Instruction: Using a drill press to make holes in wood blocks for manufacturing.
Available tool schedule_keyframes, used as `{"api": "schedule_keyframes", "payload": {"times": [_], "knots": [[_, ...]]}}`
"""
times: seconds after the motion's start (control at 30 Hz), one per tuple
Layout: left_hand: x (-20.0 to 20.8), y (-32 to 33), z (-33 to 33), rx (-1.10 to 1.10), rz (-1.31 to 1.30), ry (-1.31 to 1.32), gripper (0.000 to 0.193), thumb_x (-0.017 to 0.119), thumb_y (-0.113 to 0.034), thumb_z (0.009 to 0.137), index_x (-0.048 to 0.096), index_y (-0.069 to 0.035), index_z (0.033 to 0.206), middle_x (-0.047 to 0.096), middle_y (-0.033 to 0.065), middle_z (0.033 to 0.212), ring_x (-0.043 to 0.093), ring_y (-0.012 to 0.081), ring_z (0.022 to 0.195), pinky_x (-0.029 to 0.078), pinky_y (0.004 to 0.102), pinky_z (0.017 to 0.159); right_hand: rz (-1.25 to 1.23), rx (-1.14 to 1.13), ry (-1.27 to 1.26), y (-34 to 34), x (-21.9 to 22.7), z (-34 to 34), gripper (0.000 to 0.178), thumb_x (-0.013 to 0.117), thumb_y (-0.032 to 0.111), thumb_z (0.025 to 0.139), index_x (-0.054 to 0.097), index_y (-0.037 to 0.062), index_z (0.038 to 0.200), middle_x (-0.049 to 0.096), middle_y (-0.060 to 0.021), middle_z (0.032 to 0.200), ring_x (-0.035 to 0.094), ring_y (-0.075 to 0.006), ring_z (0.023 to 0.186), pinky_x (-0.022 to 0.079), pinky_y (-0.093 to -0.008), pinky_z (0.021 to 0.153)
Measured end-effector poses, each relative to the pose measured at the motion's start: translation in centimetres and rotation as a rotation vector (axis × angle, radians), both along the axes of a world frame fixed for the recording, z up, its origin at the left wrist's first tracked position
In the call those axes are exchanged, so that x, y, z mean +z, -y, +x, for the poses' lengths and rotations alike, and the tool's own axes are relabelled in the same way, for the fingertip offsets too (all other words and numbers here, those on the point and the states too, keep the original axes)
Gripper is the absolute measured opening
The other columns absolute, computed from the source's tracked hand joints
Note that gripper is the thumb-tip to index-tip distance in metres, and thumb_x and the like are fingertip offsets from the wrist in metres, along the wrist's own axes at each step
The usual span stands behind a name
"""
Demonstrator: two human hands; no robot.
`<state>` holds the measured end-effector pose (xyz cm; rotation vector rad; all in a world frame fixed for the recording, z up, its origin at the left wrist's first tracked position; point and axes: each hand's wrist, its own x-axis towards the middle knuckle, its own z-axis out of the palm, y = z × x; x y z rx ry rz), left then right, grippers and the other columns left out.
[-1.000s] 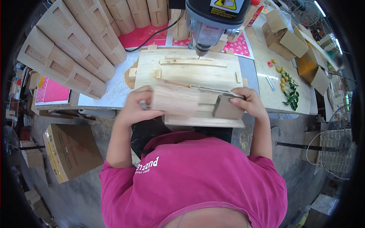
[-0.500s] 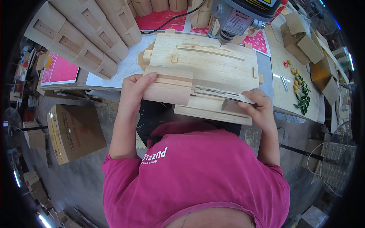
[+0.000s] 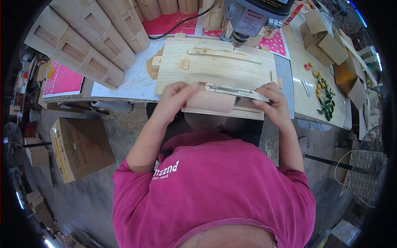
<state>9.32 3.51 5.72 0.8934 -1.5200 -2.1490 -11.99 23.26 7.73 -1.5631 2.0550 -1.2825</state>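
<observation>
A rounded pale wooden block (image 3: 209, 101) is at the near edge of the wooden work board. My left hand (image 3: 174, 101), slightly blurred, is closed on the block's left end. In my right hand (image 3: 274, 106), pinched between thumb and fingers, is the right end of a long thin slotted strip (image 3: 231, 90). The strip lies along the block's upper side; whether it sits inside the groove I cannot tell. Beneath the block, a flat wooden ledge (image 3: 248, 113) shows at the near side.
A bench drill (image 3: 250, 22) stands beyond the board (image 3: 223, 68), which carries thin wooden stops. Several notched wooden cylinders (image 3: 78, 51) stand at the far left. On the right are open cardboard boxes (image 3: 326, 41) and fruit with leaves (image 3: 326, 97). A carton (image 3: 82, 146) is on the floor left.
The wooden block has moved right, toward my right hand, and its groove has turned away from me. The strip now overlaps the block instead of lying beyond its right end.
</observation>
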Motion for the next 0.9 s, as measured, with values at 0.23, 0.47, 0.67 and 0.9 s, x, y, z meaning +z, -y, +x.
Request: {"api": "schedule_keyframes", "payload": {"times": [0.23, 0.47, 0.67, 0.9], "knots": [[-3.3, 0.0, -2.6, -0.186, -0.841, -0.013, 0.057, 0.077, -0.026, 0.062, 0.055, -0.003, 0.109, 0.055, 0.0081, 0.091, 0.054, 0.0205, 0.083, 0.041, 0.0311, 0.067, -0.001, -0.134, -0.364, 1.8, -1.5, -2.7, 0.027, 0.071, 0.009, 0.065, 0.064, 0.0034, 0.091, 0.060, -0.0089, 0.088, 0.052, -0.0251, 0.087, 0.041, -0.0320, 0.077], [-6.4, -1.0, -5.7, 0.071, -1.330, 0.206, 0.064, 0.078, -0.031, 0.055, 0.056, -0.012, 0.112, 0.055, 0.0068, 0.093, 0.046, 0.0244, 0.095, 0.025, 0.0421, 0.085, -0.109, -0.267, -0.365, 3.0, -2.6, -4.5, 0.028, 0.073, 0.012, 0.065, 0.064, 0.0033, 0.090, 0.061, -0.0093, 0.087, 0.055, -0.0255, 0.082, 0.044, -0.0343, 0.070], [-5.5, 2.5, -8.7, 0.037, -1.280, 0.307, 0.061, 0.078, -0.031, 0.055, 0.058, -0.015, 0.110, 0.058, 0.0026, 0.087, 0.048, 0.0224, 0.092, 0.025, 0.0409, 0.084, -0.150, -0.339, -0.373, 5.5, -2.8, -6.3, 0.029, 0.073, 0.009, 0.064, 0.064, 0.0034, 0.091, 0.062, -0.0104, 0.086, 0.056, -0.0260, 0.082, 0.045, -0.0339, 0.071], [-6.2, 5.6, -6.8, -0.072, -1.236, 0.286, 0.054, 0.077, -0.032, 0.057, 0.060, -0.015, 0.106, 0.058, 0.0003, 0.085, 0.050, 0.0191, 0.088, 0.025, 0.0377, 0.082, -0.129, -0.320, -0.295, 7.0, -2.9, -5.2, 0.034, 0.074, 0.008, 0.065, 0.063, 0.0032, 0.096, 0.062, -0.0094, 0.093, 0.057, -0.0227, 0.088, 0.044, -0.0322, 0.078]]}}
